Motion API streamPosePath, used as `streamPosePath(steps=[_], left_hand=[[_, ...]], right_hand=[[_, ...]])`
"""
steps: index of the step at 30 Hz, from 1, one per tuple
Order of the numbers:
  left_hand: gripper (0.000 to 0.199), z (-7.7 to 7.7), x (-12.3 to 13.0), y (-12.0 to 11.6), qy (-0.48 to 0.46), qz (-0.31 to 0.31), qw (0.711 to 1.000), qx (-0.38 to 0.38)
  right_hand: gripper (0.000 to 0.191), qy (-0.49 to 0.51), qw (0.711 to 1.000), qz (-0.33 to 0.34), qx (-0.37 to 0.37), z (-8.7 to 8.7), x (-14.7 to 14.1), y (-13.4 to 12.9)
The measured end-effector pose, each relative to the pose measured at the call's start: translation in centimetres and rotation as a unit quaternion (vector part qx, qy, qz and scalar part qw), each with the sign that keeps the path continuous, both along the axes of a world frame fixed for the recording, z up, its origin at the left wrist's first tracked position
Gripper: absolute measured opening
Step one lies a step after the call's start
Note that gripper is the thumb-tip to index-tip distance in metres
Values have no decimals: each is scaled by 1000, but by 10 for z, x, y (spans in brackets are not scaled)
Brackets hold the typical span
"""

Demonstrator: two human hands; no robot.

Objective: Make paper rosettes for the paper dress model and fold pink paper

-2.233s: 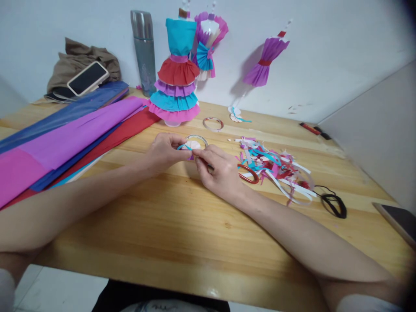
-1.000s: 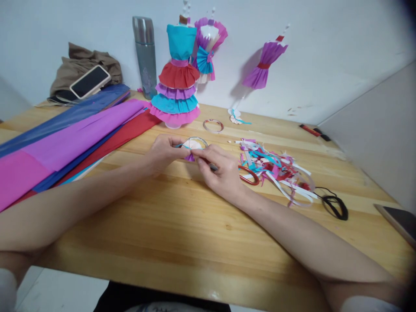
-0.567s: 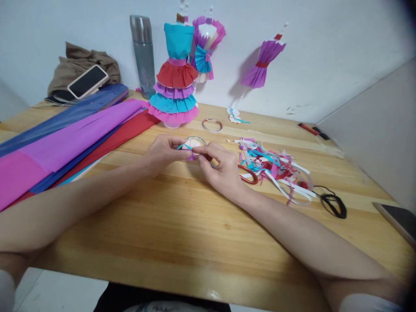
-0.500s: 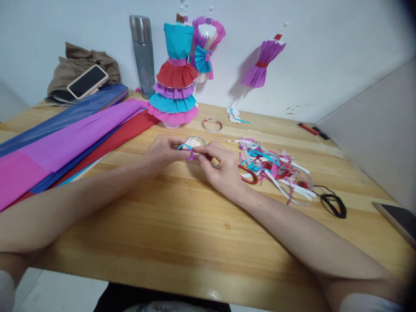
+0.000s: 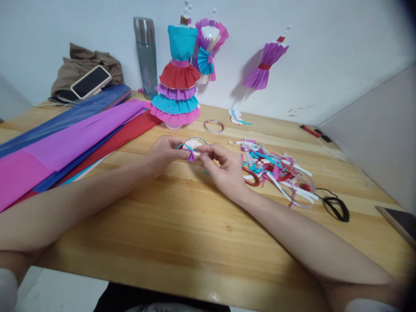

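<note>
Between my hands is a small pleated paper rosette (image 5: 194, 144), cream with a purple part and a thin blue strip across it. My left hand (image 5: 162, 154) pinches its left side between thumb and fingers. At the right edge, my right hand (image 5: 224, 168) is closed in a pinch on the same rosette. A round rim, perhaps a tape roll, shows partly behind the rosette. Red-handled scissors (image 5: 253, 177) lie beside my right hand, mostly hidden. Several paper scraps and strips (image 5: 269, 162) are heaped to the right.
Dress forms in paper dresses (image 5: 180, 80) stand at the wall near a flask (image 5: 146, 60). Folded crepe paper (image 5: 87, 134) covers the left side. A tape roll (image 5: 213, 126), black cord (image 5: 338, 209), phone (image 5: 91, 81), and a dark device (image 5: 399, 221) lie around.
My right fingers have shifted slightly right along the rosette, so more of its cream and purple paper shows. The camera view has moved a little.
</note>
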State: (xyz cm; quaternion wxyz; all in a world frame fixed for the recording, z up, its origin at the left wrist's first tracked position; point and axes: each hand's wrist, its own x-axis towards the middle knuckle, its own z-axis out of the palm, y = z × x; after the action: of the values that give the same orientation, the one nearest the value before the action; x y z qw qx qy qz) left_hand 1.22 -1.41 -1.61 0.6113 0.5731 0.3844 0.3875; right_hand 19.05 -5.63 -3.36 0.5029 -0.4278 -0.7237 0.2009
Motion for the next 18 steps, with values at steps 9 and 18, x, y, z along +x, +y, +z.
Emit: streamPosePath(steps=[9,18], left_hand=[[13,-4,-1,3,-17,-4,999,-38],[19,-3,-1,-1,45,-25,999,14]], right_hand=[[21,5,997,-41,72,-3,4,7],[21,39,997,-6,-68,-9,4,14]])
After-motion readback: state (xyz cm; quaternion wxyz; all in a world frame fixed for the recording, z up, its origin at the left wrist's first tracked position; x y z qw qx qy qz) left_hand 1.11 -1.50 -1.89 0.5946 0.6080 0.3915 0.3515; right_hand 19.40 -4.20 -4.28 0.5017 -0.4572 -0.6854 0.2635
